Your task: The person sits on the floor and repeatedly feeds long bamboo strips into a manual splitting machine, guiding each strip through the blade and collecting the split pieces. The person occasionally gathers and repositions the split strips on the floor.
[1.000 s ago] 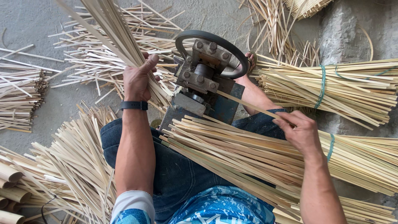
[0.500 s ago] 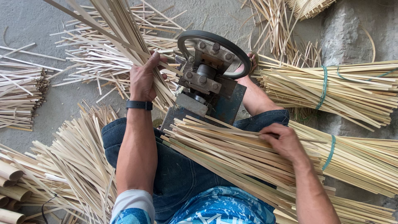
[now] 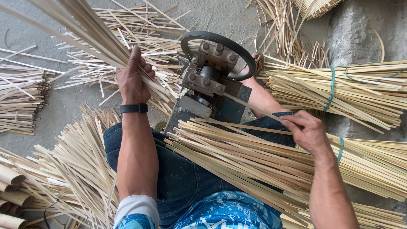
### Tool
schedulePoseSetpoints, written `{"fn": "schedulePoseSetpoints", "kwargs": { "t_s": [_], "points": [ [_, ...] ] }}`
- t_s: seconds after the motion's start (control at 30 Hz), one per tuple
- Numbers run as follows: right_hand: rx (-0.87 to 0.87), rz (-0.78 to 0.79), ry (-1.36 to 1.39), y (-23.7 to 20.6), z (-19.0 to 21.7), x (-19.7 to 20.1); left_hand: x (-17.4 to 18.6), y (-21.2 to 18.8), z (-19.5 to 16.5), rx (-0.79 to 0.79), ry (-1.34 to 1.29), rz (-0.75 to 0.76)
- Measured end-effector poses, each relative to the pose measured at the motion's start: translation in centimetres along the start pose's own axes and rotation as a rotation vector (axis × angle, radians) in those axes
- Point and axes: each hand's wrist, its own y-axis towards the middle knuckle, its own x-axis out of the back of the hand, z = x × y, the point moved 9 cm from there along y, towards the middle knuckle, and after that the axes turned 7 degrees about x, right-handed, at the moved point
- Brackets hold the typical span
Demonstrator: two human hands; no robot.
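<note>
Your right hand [image 3: 308, 132] pinches one thin bamboo strip [image 3: 254, 109] between fingers and thumb, its far end running into the small metal splitting machine [image 3: 212, 80] with the dark wheel that stands between your knees. Your left hand [image 3: 132, 78], a black wristband [image 3: 134, 108] just below it, is clenched around a thick sheaf of split strips [image 3: 85, 25] that fans up and away to the left of the machine. Across your lap, on your blue jeans [image 3: 178, 178], lies a stack of longer strips [image 3: 246, 165], angled down to the right and touching your right forearm. Beyond it on the right, tied bundles [image 3: 360, 91] with green bands lie side by side against a rough grey concrete wall [image 3: 364, 29]. The floor [image 3: 72, 104] is bare grey concrete, littered with loose slivers ahead of the machine. A pile of cut strips [image 3: 63, 169] spreads at your left, another short stack [image 3: 21, 97] lies further left, and round bamboo tubes [image 3: 10, 191] sit at the lower left corner.
</note>
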Motion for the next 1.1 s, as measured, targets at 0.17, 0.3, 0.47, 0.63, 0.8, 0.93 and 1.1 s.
{"fn": "schedulePoseSetpoints", "kwargs": {
  "t_s": [0.17, 0.3, 0.47, 0.63, 0.8, 0.93, 1.1],
  "points": [
    [0.04, -0.021, 0.011, 2.2, 2.4, -1.4, -1.2, -0.7, 1.5, 0.068, 0.293, -0.057],
    [-0.054, 0.105, -0.122, 2.3, 1.8, -2.3, -2.1, -0.9, 2.7, 0.177, 0.238, 0.006],
    [-0.084, 0.318, -0.274, 0.0, 0.5, -5.8, -2.5, -0.8, 2.8, 0.167, 0.175, 0.032],
    [-0.188, 0.216, 0.143, -2.5, -2.9, -3.5, -2.4, -0.7, 2.4, 0.125, 0.152, 0.075],
    [-0.236, -0.079, 0.324, -4.2, -4.7, 2.8, -0.3, 0.2, 0.5, 0.034, 0.101, -0.033],
    [-0.214, -0.162, 0.126, -3.1, -3.2, 3.5, 0.1, 0.3, -0.2, 0.006, -0.034, -0.003],
    [-0.011, -0.131, 0.065, -0.2, 1.5, -0.3, -0.8, -0.2, 0.3, -0.02, 0.142, 0.002]
  ]
}}
